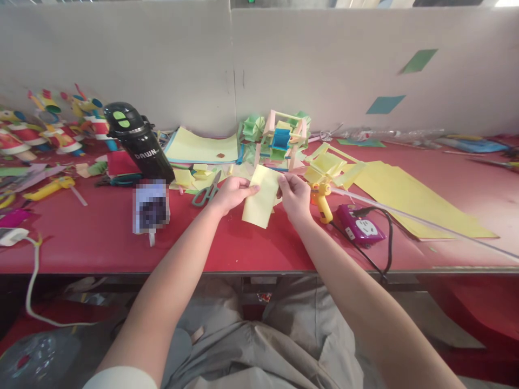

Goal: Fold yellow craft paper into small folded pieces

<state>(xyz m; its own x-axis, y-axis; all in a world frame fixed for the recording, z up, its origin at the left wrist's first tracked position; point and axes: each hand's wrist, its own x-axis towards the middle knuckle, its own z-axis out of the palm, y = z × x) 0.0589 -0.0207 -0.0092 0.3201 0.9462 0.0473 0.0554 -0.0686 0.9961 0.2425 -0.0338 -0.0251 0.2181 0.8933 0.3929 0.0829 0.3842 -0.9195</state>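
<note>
A pale yellow paper strip (260,200) is held up over the red table, tilted, between my two hands. My left hand (235,194) pinches its left edge, thumb on the front face. On the other side my right hand (295,194) grips the upper right edge, its fingers partly hidden behind the paper. Grey-green scissors (205,194) lie just left of my left hand. A yellow glue gun (323,204) rests right beside my right hand. Behind the paper stands a small wooden-stick frame (286,135) with a blue folded paper piece (280,139) on it.
A black bottle (140,143) and a pixelated block (151,206) stand left. A purple power socket (360,224) with a black cord sits right, near large yellow sheets (409,197). Paper figures (57,127) and another yellow glue gun (51,188) are far left. A grey partition (324,59) rises behind.
</note>
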